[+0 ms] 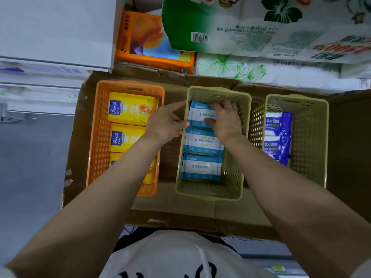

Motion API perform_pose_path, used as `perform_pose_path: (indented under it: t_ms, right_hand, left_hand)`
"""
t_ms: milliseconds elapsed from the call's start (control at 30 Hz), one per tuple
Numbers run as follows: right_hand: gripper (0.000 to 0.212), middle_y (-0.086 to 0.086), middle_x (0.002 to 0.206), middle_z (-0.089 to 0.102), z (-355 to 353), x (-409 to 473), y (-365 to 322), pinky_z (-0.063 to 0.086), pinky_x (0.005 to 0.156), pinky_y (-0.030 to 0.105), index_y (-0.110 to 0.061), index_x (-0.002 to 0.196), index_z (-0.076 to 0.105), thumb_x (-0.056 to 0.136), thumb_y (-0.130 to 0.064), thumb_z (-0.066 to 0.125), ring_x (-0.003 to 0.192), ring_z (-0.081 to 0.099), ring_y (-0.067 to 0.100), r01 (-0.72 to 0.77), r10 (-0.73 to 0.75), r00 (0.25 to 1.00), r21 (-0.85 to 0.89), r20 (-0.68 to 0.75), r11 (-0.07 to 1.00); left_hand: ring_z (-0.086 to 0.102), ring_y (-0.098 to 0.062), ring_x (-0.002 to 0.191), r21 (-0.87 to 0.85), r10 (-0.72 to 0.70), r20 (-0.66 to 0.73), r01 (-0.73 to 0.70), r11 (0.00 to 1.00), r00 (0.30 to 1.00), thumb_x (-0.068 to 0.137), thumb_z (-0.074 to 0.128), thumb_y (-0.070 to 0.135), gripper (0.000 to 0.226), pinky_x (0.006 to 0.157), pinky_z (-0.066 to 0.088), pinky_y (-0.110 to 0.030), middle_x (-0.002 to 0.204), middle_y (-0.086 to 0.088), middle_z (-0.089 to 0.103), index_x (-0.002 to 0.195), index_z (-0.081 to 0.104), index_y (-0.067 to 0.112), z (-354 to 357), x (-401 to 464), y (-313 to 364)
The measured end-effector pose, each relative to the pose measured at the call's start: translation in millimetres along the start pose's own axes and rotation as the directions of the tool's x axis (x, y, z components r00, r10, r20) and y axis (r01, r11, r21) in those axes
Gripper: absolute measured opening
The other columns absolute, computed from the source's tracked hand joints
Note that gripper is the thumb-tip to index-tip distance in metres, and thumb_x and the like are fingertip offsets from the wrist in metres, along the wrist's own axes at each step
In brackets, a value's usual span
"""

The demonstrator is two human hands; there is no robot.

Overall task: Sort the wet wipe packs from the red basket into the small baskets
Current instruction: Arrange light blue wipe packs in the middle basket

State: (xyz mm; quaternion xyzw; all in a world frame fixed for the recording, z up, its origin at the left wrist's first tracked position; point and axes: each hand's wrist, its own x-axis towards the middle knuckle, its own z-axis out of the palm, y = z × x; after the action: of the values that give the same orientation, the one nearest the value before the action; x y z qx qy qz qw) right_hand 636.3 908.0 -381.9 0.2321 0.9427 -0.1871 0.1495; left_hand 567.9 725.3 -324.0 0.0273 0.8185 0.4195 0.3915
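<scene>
Item: three small baskets set in a row on flattened cardboard (180,209), with bulk tissue packs (261,27) stacked beyond its far edge. Orange basket (98,137), toward the left edge of the cardboard: yellow wipe packs (130,109) in a row, the nearer ones partly hidden by the forearm. Middle beige basket (234,157): three light-blue-and-white wipe packs in a row, far pack (197,115), middle pack (200,141), near pack (200,167). Right beige basket (309,137): dark blue wipe packs (279,135) along its left wall. Red basket: not in view. Step in hand, as judged: seating the far light-blue pack at the far end of the middle basket, squaring it against its neighbour. Left hand (166,125): outside the basket's left wall, thumb hooked over the rim onto the pack's left edge, other fingers curled, apparently pinching or steadying the pack. Right hand (226,119): inside the basket, palm down, fingers bent over the pack's right half, gripping or pressing it; which, I cannot tell for certain. Both forearms reach forward from the near edge of the cardboard, converging on the middle basket. Next move, as judged: release the pack once flat, withdraw both hands, fetch another pack from the red basket and match it by colour.
</scene>
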Motion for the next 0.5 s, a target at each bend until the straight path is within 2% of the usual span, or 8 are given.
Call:
perform_pose_path:
  t_ms: [133, 367, 433, 500]
  right_hand:
    - [0.064, 0.012, 0.137, 0.045, 1, -2, 0, 0.028, 0.115, 0.040, -0.020, 0.142, 0.048, 0.085, -0.038, 0.072, 0.129, 0.036, 0.032, 0.034, -0.034, 0.999, -0.018, 0.033, 0.999]
    - [0.065, 0.012, 0.137, 0.043, -2, -2, -9, 0.031, 0.112, 0.039, -0.019, 0.142, 0.046, 0.085, -0.037, 0.072, 0.129, 0.036, 0.030, 0.031, -0.028, 0.998, -0.064, 0.049, 0.997]
    - [0.065, 0.012, 0.140, 0.043, -7, -2, -10, 0.030, 0.114, 0.040, -0.017, 0.142, 0.045, 0.087, -0.037, 0.071, 0.132, 0.035, 0.031, 0.015, -0.011, 0.998, -0.055, 0.070, 0.998]
    - [0.062, 0.013, 0.142, 0.044, -17, -4, -11, 0.030, 0.113, 0.041, -0.015, 0.142, 0.045, 0.089, -0.038, 0.067, 0.134, 0.036, 0.032, 0.017, -0.012, 0.995, -0.043, 0.104, 0.999]
  left_hand:
    - [0.071, -0.013, 0.076, 0.026, 0.013, -0.001, -0.013, 1.000, 1.000, 0.085, 0.074, 0.014, 0.067, 0.065, 0.061, -0.028, 0.085, -0.001, 0.072, 0.142, 0.047, 0.035, 1, -2, 1]
    - [0.070, -0.011, 0.071, 0.058, 0.028, -0.054, -0.025, 0.998, 0.998, 0.085, 0.074, 0.015, 0.066, 0.053, 0.056, -0.019, 0.082, 0.000, 0.071, 0.143, 0.046, 0.032, 5, -2, 1]
    - [0.070, -0.012, 0.072, 0.076, 0.037, -0.075, -0.031, 0.997, 0.996, 0.087, 0.072, 0.015, 0.065, 0.054, 0.057, -0.021, 0.088, -0.002, 0.070, 0.144, 0.045, 0.028, 7, -4, 1]
    - [0.070, -0.016, 0.078, 0.090, 0.037, -0.090, -0.029, 0.995, 0.995, 0.089, 0.069, 0.017, 0.063, 0.063, 0.061, -0.030, 0.101, -0.007, 0.069, 0.145, 0.042, 0.023, 9, -9, 1]
